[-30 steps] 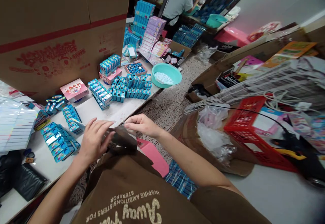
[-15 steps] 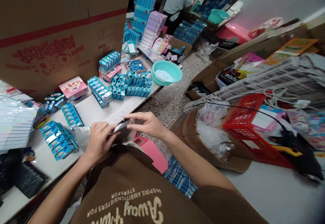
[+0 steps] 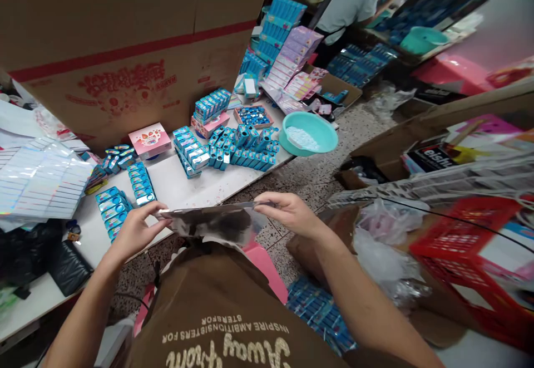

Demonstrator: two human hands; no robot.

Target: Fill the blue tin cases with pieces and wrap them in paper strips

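A thin, shiny, see-through plastic sheet or bag point(image 3: 214, 224) is stretched between my hands in front of my brown shirt; I cannot tell which of the two it is. My left hand point(image 3: 139, 227) pinches one end between thumb and fingers, close to the table edge. The other end is pinched by my right hand point(image 3: 292, 215), out over the floor. Beyond my left hand, a row of small blue boxes point(image 3: 112, 207) with round holes stands on the white table point(image 3: 171, 187), with another blue row point(image 3: 141, 181) beside it.
Farther along are a pink strawberry box point(image 3: 149, 138), more blue boxes point(image 3: 189, 148) and a turquoise basin point(image 3: 321, 131) with white contents. A large cardboard carton point(image 3: 125, 39) rises at the back. On the right stands a red crate point(image 3: 463, 245). A co-worker point(image 3: 350, 0) is in the background.
My hands have moved apart, left hand leftward and right hand rightward, pulling the plastic from bunched to stretched. The head view has turned left.
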